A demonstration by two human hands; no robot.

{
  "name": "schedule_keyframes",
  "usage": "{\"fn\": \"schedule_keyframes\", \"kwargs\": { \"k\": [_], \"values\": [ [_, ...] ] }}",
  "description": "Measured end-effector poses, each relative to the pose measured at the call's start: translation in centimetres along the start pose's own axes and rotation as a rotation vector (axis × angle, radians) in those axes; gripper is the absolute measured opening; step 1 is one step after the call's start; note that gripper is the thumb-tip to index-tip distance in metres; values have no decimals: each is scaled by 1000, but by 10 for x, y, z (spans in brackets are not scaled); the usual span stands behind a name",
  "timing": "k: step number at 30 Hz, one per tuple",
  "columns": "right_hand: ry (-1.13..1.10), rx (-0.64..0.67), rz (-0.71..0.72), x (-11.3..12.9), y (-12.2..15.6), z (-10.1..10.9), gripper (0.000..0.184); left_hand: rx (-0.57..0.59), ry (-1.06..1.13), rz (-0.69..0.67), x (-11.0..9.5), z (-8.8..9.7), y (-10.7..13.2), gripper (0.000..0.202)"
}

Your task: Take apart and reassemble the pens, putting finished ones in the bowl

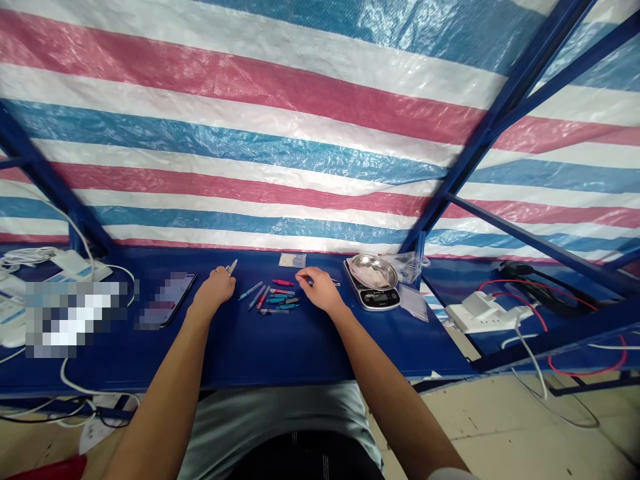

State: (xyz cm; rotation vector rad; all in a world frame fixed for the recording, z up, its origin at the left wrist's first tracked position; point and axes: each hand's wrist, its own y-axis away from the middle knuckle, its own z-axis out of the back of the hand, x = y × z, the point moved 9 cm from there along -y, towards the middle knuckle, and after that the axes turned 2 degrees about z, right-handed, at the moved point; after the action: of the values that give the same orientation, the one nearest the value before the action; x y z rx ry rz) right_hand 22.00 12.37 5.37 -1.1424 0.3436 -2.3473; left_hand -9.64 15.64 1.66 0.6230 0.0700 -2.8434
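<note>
My left hand [219, 285] is closed on a whitish pen [232, 267] that pokes out past the fingers, above the table at centre left. My right hand [319, 287] has its fingers curled, with a slim pen [337, 283] showing beyond its right side; the grip itself is partly hidden. Between the hands lies a loose group of pens and pen parts, among them a red piece [283, 283], a light blue pen [251, 291] and several teal pieces [287, 306]. A small clear bag of pale bits [293, 260] rests behind them.
A digital scale [379, 298] with a metal bowl [373, 271] stands right of my right hand, beside clear plastic bags [414, 302]. A phone [175, 300] lies left. White chargers and cables [75, 267], a power strip [490, 313] and blue frame bars [465, 153] flank the blue table [280, 353].
</note>
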Motion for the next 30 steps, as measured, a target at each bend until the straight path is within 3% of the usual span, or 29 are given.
{"fn": "schedule_keyframes", "kwargs": {
  "k": [2, 6, 8, 11, 15, 19, 21, 24, 26, 30],
  "values": [
    [-130, -30, -1, 10, -3, -5, 16, 45, 297, -42, -26, 2, 0, 27],
    [-537, -10, -68, 29, -10, -25, 41, 202, 1115, -307, -128, -1, 29, 38],
    [-701, 13, -136, 33, -8, -29, 50, 241, 1358, -372, -170, -5, 48, 40],
    [-784, -3, -263, 25, 4, -14, 54, 315, 1399, -429, -213, -17, 69, 42],
    [-657, 41, -298, 20, 25, 22, 42, 430, 1252, -514, -242, -25, 86, 52],
    [-442, 111, -303, 23, 39, 47, 27, 665, 1170, -631, -269, -36, 110, 62],
    [-390, 161, -356, 19, 46, 56, 25, 708, 1145, -660, -275, -40, 119, 65],
    [-348, 254, -405, 5, 57, 85, 28, 555, 1126, -727, -264, -33, 116, 57],
    [-238, 295, -479, -15, 64, 118, 32, 393, 1081, -733, -238, -24, 104, 51],
    [174, 355, -653, -64, 67, 189, 28, 36, 915, -599, -158, -2, 63, 43]
  ]
}}
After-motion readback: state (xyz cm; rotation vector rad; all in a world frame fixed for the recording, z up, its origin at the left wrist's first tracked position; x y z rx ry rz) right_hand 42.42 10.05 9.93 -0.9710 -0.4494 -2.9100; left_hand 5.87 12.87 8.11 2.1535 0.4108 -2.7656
